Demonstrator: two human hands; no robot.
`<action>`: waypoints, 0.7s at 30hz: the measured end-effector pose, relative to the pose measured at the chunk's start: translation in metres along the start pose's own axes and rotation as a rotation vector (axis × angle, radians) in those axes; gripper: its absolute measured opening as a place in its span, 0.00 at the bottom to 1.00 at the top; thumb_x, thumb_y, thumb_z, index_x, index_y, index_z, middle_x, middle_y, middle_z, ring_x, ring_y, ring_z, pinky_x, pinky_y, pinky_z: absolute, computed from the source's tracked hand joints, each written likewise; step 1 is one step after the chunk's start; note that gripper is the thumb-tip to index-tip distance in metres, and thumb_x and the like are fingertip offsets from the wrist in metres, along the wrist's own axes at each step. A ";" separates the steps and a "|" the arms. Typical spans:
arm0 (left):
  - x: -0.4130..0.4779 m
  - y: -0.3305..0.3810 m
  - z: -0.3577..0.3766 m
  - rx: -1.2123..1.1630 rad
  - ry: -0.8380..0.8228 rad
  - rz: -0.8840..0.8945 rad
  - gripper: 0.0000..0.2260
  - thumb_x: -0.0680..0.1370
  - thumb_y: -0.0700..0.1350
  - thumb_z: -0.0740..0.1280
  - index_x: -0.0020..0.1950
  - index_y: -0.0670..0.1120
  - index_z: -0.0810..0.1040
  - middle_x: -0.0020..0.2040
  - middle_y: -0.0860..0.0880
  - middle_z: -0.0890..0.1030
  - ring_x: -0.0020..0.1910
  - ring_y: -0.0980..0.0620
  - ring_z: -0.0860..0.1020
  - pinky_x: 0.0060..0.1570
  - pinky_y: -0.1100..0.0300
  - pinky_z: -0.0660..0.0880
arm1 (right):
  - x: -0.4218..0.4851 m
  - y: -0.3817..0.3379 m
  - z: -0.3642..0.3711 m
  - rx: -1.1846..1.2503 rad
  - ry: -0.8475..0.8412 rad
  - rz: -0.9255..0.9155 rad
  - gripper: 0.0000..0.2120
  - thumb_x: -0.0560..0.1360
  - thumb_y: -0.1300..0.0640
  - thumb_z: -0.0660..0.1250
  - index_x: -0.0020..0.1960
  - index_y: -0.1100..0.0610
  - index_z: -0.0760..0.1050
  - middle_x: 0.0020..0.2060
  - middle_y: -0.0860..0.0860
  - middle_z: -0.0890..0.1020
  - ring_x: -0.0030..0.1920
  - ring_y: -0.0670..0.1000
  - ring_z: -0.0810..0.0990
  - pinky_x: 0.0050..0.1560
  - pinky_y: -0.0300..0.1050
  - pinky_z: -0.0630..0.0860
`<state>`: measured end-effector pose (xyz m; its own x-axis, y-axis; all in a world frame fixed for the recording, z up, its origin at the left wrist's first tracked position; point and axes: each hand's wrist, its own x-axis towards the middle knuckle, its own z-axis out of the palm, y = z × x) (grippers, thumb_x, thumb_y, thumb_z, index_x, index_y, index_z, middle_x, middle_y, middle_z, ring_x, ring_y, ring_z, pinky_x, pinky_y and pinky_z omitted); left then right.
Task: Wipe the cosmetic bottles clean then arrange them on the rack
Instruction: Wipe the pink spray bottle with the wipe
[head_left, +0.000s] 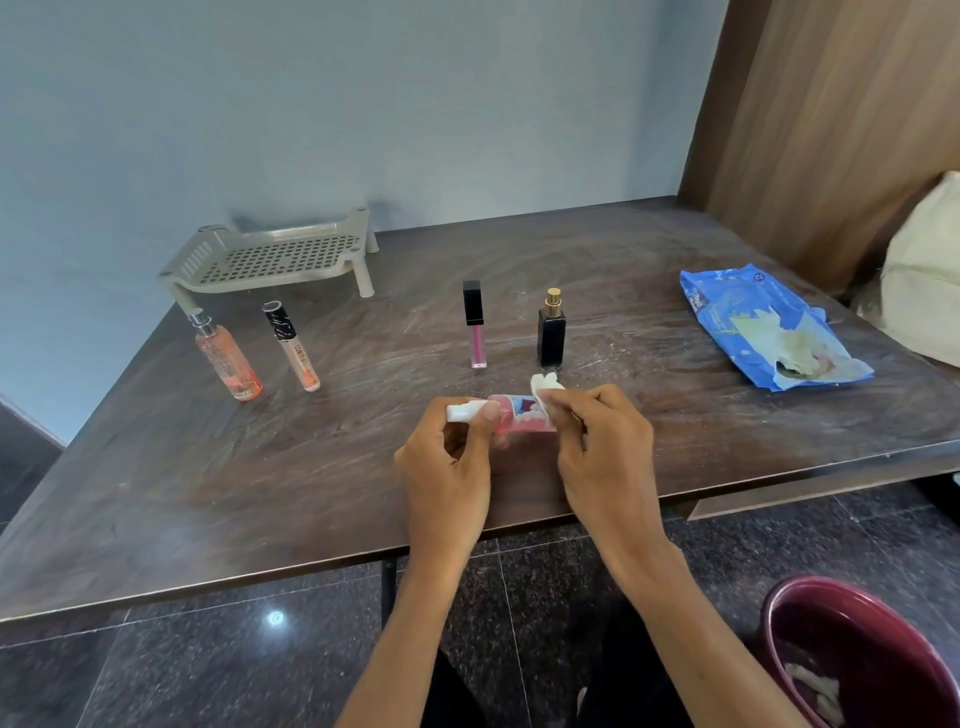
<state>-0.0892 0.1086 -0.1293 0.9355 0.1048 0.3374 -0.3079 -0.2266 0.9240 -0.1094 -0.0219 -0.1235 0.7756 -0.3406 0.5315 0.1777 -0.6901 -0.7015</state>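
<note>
Five cosmetic bottles are out, and none stands on the rack yet. One dark table carries them all. One grey perforated rack stands at its far left corner, probably waiting for cleaned bottles. One blue wipes packet lies far right of the rack, torn open so sheets pull out easily. One maroon bin sits on the floor, far right of the rack and much nearer the person, likely for spent wipes.

Right of the rack and nearer, the left hand pinches the held bottle by its white cap end, and the right hand has its fingers curled round the wipe.

Four bottles stand upright in a row before the rack, apparently queued for wiping:
- a peach spray bottle
- a concealer tube
- a pink gloss tube
- a black perfume bottle

The held pink bottle lies sideways, exposing its body. The single white wipe presses on its far end.
</note>
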 end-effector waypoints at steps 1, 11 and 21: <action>0.000 0.001 0.001 0.006 0.001 0.012 0.10 0.78 0.54 0.70 0.49 0.48 0.83 0.38 0.55 0.85 0.38 0.60 0.84 0.37 0.65 0.79 | 0.002 0.001 0.000 -0.002 0.007 0.011 0.09 0.79 0.60 0.66 0.57 0.56 0.82 0.41 0.50 0.77 0.39 0.45 0.77 0.42 0.29 0.72; -0.001 0.004 -0.001 0.000 -0.002 -0.010 0.06 0.79 0.55 0.67 0.46 0.55 0.79 0.38 0.58 0.85 0.36 0.58 0.84 0.37 0.58 0.82 | -0.009 -0.033 0.012 0.065 -0.059 -0.111 0.09 0.79 0.63 0.65 0.56 0.57 0.81 0.42 0.49 0.75 0.40 0.45 0.75 0.40 0.28 0.71; -0.002 0.004 0.002 0.010 0.023 0.014 0.10 0.78 0.56 0.67 0.47 0.50 0.80 0.34 0.55 0.85 0.36 0.61 0.84 0.38 0.60 0.81 | 0.001 -0.004 0.001 -0.012 -0.006 0.016 0.10 0.79 0.60 0.66 0.57 0.56 0.82 0.40 0.50 0.74 0.38 0.43 0.75 0.41 0.30 0.71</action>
<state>-0.0923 0.1055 -0.1266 0.9269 0.1239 0.3542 -0.3188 -0.2381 0.9174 -0.1085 -0.0192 -0.1206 0.7820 -0.3477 0.5174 0.1579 -0.6924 -0.7040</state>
